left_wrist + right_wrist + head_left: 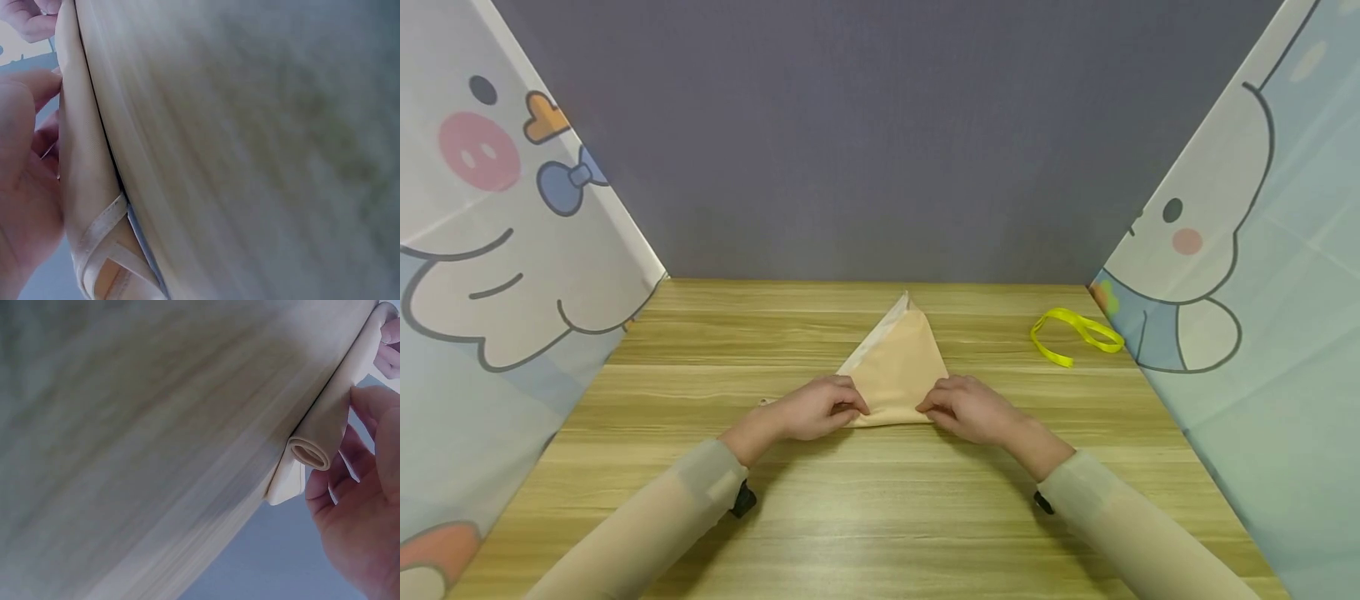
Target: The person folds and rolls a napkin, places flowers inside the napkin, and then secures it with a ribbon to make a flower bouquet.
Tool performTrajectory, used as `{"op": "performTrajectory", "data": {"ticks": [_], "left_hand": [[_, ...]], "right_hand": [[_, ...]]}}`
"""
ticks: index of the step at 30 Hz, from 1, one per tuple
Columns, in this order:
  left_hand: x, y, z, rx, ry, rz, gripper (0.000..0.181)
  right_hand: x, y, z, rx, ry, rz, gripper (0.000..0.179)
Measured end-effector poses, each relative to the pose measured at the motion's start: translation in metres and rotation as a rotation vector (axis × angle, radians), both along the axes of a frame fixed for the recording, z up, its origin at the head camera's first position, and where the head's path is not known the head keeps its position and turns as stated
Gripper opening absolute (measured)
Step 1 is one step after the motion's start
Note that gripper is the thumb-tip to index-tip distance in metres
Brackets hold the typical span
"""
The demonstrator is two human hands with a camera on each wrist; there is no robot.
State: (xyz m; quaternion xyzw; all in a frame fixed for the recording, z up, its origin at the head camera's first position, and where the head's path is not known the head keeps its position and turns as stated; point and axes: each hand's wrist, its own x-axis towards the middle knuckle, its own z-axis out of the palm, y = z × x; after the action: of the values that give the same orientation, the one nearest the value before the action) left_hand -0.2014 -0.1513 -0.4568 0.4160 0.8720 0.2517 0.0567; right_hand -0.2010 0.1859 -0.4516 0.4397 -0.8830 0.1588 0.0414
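A beige cloth (898, 358) with a pale strip along its left side lies on the table, tapering to a point at the far end. Its near edge is rolled; the right wrist view shows the spiral end of the roll (331, 422). At the left part of this roll, my left hand (820, 407) holds the fabric between thumb and curled fingers. My right hand (973, 408) grips the right part likewise, a short gap away. Pale bands cross at the roll's left end in the left wrist view. Some fingertips are hidden behind the fabric.
A yellow flat strap (1060, 313) lies looped at the table's far right. The wood-grain table (880, 508) meets a grey panel (880, 150) at the back. Cartoon-printed sheets (580, 275) flank both sides.
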Motion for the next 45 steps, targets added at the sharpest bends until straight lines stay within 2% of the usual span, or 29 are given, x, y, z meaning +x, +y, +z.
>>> {"op": "performTrajectory", "data": {"ticks": [3,6,13,20,25,30,33,41,45], "left_hand": [[0.0014,0.0017,0.0017,-0.023,0.038,0.02,0.015],[0.0025,0.0034,0.0033,-0.039,0.044,0.031,0.022],[0.0021,0.0042,0.0014,-0.029,0.068,-0.02,0.02],[0.0013,0.0065,0.0008,-0.019,-0.019,-0.031,0.02],[0.0018,0.0087,-0.0005,-0.024,-0.083,-0.014,0.021],[0.0029,0.0091,0.001,-0.009,-0.078,-0.005,0.019],[0.003,0.0089,-0.0021,0.007,-0.08,-0.001,0.018],[0.0005,0.0078,-0.0025,0.032,-0.095,0.05,0.016],[0.0003,0.0074,-0.0011,0.027,-0.134,0.095,0.018]], "right_hand": [[0.0011,-0.0002,0.0005,0.012,0.012,-0.01,0.014],[0.0014,-0.0005,0.0005,0.013,0.024,-0.009,0.016],[0.0003,-0.0013,0.0,0.011,0.027,0.028,0.019],[0.0001,-0.0015,-0.0018,0.005,-0.015,0.062,0.017],[0.0028,0.0002,-0.0029,0.018,-0.051,0.052,0.019],[0.0022,0.0008,-0.0007,0.016,-0.045,0.051,0.021],[0.0024,0.0012,-0.0012,0.019,-0.05,0.044,0.021],[0.0009,0.0007,0.0002,0.025,-0.059,-0.002,0.019],[0.0004,-0.0001,0.001,0.041,-0.055,-0.036,0.019]]}}
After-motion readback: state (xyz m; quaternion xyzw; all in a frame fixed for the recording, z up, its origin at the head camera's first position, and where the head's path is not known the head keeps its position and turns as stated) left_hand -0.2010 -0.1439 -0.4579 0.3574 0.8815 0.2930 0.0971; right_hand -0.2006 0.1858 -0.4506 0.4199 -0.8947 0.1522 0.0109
